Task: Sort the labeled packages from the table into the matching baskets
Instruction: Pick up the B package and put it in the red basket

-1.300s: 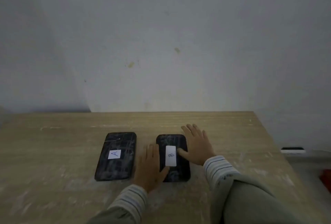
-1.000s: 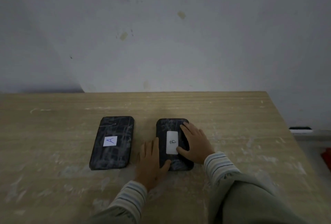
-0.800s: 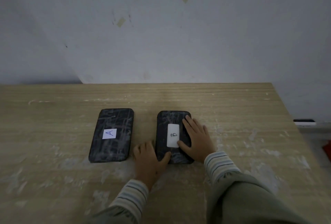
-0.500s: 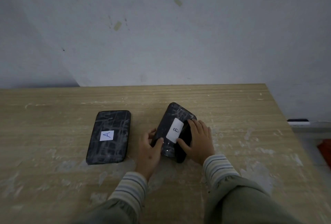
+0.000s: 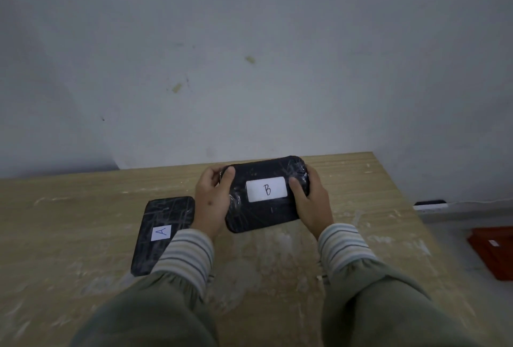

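I hold a black wrapped package with a white label reading B above the table, turned sideways so the label faces me. My left hand grips its left end and my right hand grips its right end. A second black package with a white label reading A lies flat on the wooden table, just left of my left wrist; my sleeve hides its lower right corner.
A red basket sits on the floor past the table's right edge, partly cut off by the frame. A grey wall stands behind the table. A white strip runs along the floor at the right.
Both hands have lifted package B off the table and turned it from lengthwise to sideways. Package A has not moved.
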